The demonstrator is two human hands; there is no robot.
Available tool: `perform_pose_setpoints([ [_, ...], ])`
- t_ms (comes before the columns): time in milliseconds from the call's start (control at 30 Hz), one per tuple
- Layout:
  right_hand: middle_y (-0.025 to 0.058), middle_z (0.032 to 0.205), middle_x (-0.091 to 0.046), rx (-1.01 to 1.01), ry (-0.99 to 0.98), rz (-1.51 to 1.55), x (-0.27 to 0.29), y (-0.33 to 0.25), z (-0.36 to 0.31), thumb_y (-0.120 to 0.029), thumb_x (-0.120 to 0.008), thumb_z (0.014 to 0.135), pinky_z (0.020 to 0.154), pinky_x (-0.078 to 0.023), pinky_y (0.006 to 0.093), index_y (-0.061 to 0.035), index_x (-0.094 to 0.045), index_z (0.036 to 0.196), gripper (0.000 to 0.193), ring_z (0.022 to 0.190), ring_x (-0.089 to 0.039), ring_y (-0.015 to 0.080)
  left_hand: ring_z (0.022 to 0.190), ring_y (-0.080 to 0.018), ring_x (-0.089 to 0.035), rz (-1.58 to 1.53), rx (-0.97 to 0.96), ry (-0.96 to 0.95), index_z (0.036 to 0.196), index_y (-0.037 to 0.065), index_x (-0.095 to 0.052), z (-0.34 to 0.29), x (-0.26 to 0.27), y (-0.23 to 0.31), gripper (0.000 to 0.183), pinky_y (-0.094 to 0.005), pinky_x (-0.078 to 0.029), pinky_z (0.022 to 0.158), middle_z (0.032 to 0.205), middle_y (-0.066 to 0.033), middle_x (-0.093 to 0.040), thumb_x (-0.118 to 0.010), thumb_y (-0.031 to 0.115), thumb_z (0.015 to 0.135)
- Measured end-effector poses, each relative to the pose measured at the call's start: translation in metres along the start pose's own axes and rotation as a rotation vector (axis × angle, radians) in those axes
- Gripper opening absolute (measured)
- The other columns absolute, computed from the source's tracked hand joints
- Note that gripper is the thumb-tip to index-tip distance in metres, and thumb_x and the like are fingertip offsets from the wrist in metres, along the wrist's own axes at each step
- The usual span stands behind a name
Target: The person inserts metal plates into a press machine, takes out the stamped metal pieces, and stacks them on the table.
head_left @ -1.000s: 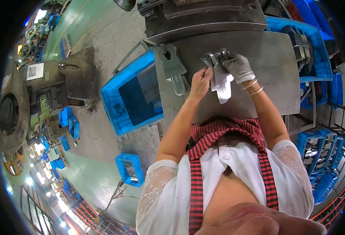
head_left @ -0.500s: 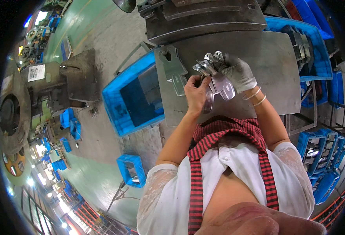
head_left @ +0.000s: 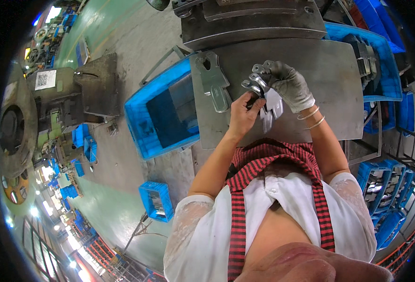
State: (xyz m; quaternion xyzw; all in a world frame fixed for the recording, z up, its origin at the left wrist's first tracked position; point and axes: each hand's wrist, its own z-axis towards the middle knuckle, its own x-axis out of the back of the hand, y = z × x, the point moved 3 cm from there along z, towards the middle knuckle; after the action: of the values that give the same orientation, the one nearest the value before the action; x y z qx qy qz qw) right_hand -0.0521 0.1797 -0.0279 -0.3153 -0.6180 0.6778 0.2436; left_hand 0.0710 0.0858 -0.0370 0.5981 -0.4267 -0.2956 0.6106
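Note:
Over the metal table (head_left: 330, 89), I hold a small bunch of shiny stamped metal parts (head_left: 272, 105) with both hands. My bare left hand (head_left: 245, 113) is closed around their left side, the thumb pressed against them. My gloved right hand (head_left: 290, 87) grips the bunch from the upper right, its fingers curled round the narrow ends. The broad, flat ends hang toward me. Further left on the table lies a flat stamped metal part (head_left: 213, 82) with a notched end and a raised oblong, untouched by either hand.
A heavy steel die block (head_left: 254, 35) borders the table's far side. A blue crate (head_left: 139, 141) stands left of the table. At the right, another blue crate (head_left: 391, 70) holds stacked metal parts. A smaller blue crate (head_left: 144, 202) sits lower left.
The metal parts have been drawn closer together and turned, and both hands have shifted slightly right with them. The flat part on the table lies as before.

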Motion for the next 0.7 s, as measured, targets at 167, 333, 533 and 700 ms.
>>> perform_pose_setpoints([
  [167,0.0049,0.092,-0.061,-0.044,0.019,0.304,-0.005,-0.013,-0.007,0.0,-0.057,0.074,0.073,-0.045,0.0232,-0.0002,-0.058,0.094,0.02,0.083,-0.056,0.0113,0.062,-0.0043,-0.047,-0.011,0.049,-0.058,0.08,-0.002,-0.057,0.0,0.004,0.001,0.011,-0.0199,-0.039,0.055,0.067,-0.0002,-0.056,-0.06,0.008,0.076],
  [333,0.0054,0.086,-0.06,0.189,0.298,-0.332,0.012,-0.018,-0.008,0.002,-0.056,0.073,0.069,-0.046,0.0236,-0.0054,-0.059,0.095,0.024,0.078,-0.058,0.0142,0.06,-0.007,-0.052,0.029,0.16,0.04,0.081,-0.003,-0.058,0.003,0.002,0.007,0.012,-0.0229,-0.043,0.057,0.066,-0.0039,-0.058,-0.06,0.007,0.075],
  [533,0.008,0.088,-0.059,0.073,0.094,0.148,0.001,-0.005,0.0,-0.005,-0.058,0.073,0.07,-0.045,0.0264,-0.0066,-0.058,0.096,0.023,0.08,-0.057,0.0188,0.06,-0.0082,-0.052,0.124,-0.061,-0.023,0.083,-0.003,-0.058,0.0,-0.007,0.013,0.013,-0.0221,-0.042,0.055,0.067,-0.0057,-0.059,-0.061,0.004,0.073],
  [700,0.0074,0.086,-0.059,0.088,0.146,-0.547,0.001,-0.018,0.0,-0.008,-0.052,0.08,0.067,-0.046,0.0277,-0.0041,-0.056,0.092,0.013,0.077,-0.058,0.0191,0.062,-0.0089,-0.054,0.046,-0.006,-0.114,0.085,-0.004,-0.058,-0.005,-0.011,0.01,0.013,-0.0223,-0.044,0.054,0.068,-0.0061,-0.059,-0.06,0.002,0.073],
])
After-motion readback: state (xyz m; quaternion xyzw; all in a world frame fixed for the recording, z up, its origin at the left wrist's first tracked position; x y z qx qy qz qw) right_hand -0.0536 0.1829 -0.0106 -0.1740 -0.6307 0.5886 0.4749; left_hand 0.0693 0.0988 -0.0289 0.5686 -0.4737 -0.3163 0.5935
